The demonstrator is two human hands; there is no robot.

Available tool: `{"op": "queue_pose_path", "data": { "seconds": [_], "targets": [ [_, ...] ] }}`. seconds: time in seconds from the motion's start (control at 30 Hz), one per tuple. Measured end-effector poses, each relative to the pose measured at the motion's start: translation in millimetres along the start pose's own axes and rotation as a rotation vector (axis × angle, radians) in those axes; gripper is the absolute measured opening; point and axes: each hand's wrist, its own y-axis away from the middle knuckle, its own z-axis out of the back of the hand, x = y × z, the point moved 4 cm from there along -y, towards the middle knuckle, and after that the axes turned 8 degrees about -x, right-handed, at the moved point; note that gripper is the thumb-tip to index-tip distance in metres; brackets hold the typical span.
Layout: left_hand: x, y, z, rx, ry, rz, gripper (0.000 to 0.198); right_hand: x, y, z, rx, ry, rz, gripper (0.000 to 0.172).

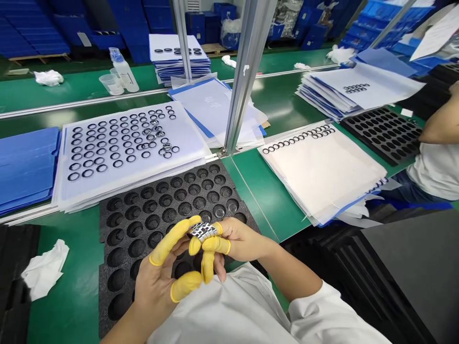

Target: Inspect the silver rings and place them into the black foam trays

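In the head view, a small black-and-silver checkered piece [203,231] is held between my two hands, its far side hidden by fingers. My left hand [161,267] wears yellow finger cots; its fingers close on the left end of the piece while the thumb stays apart below. Fingers of my right hand [233,239], also in yellow cots, pinch the right end. Beneath both hands lies a black foam tray [143,188] with rows of round pockets, several of them containing dark ring-shaped parts. My forearms and white clothing cover the tray's near right part.
Behind the tray, a stack of white sheets [107,188] carries rows of black rings. More sheets with rings [322,172] lie right of a metal post [244,71]. A crumpled tissue [46,270] is at left. Another person's arm [439,119] shows at far right, beside another tray [380,124].
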Motion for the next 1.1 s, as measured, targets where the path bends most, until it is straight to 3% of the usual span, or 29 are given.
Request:
{"op": "queue_pose_path", "data": {
  "seconds": [0.1, 0.17, 0.43, 0.63, 0.83, 1.0, 1.1],
  "targets": [
    [1, -7, 0.3, 0.044, -0.136, -0.047, 0.075, 0, 2, -8, -0.14, -0.001, -0.013, 0.057],
    [0, -11, 2.0, 0.098, -0.246, -0.117, 0.076, 0, 3, -13, -0.165, 0.007, -0.019, 0.057],
    [-14, -22, 2.9, 0.213, -0.454, -0.346, 0.066, -4, 5, -17, -0.12, -0.045, -0.139, 0.067],
    [-17, -23, 3.8, 0.221, -0.514, -0.462, 0.064, -5, 7, -20, -0.099, -0.048, -0.217, 0.068],
    [-22, -28, 3.7, 0.227, -0.467, -0.455, 0.057, -8, 9, -15, 0.001, -0.073, -0.229, 0.062],
    [-21, -28, 3.0, 0.251, -0.373, -0.351, 0.045, -24, 9, -9, 0.215, -0.196, -0.236, 0.08],
    [-18, -23, 2.2, 0.303, -0.318, -0.301, 0.042, -31, 8, -7, 0.158, -0.218, -0.236, 0.077]
  ]
}}
